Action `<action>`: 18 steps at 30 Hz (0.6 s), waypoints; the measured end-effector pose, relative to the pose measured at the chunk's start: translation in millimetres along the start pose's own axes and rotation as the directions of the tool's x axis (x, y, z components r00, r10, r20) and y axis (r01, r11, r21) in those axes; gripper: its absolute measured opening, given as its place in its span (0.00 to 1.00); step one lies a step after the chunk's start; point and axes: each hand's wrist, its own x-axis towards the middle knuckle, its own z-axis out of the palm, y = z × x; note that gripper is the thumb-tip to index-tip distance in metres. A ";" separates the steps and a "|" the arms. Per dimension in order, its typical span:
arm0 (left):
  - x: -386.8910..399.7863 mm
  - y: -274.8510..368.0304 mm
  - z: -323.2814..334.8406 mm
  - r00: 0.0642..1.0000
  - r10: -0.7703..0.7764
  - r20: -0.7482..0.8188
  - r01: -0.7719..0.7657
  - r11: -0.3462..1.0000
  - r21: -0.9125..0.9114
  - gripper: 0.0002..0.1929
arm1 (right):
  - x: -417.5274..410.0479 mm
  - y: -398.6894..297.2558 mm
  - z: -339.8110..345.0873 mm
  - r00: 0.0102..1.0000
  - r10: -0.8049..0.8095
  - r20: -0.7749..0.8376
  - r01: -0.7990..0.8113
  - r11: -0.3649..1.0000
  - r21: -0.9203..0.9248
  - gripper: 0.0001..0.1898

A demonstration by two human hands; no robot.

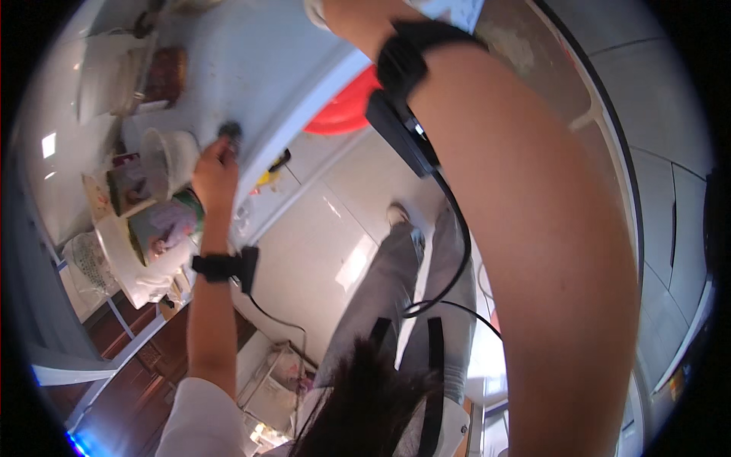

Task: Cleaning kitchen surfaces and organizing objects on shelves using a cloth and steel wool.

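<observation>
My left hand (214, 178) is at the light-coloured worktop (257, 63), close to its front edge. Its fingers are closed on a small dark, rough-looking thing (230, 131), possibly a scouring pad; blur hides the detail. My right forearm crosses the right side of the view. At the top edge my right hand (349, 16) is partly cut off, beside a white curved thing (315, 13). Whether the fingers grip it cannot be seen. Each wrist wears a black strap with a small device and cable.
A red plastic basin (341, 108) shows below the worktop's edge. Left of my left hand stand a whitish plastic tub (163, 157) and containers with plastic bags (168, 223). A reddish-brown box (165, 77) lies farther back. A black cable (464, 245) loops above my legs.
</observation>
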 end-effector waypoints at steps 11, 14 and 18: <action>59.7 -3.6 33.6 0.997 -0.060 -0.049 0.071 0.963 0.260 0.16 | -2.8 43.3 44.8 0.999 0.005 0.048 -0.005 1.000 -0.008 0.18; 56.3 -1.8 24.0 0.995 -0.093 -0.023 0.096 0.962 0.256 0.17 | -10.0 53.3 49.7 0.998 -0.024 0.058 0.029 0.997 -0.077 0.18; 60.2 0.7 14.3 0.991 -0.129 -0.021 0.130 0.967 0.218 0.16 | -0.7 30.9 48.6 0.999 -0.042 0.030 0.044 0.994 -0.102 0.18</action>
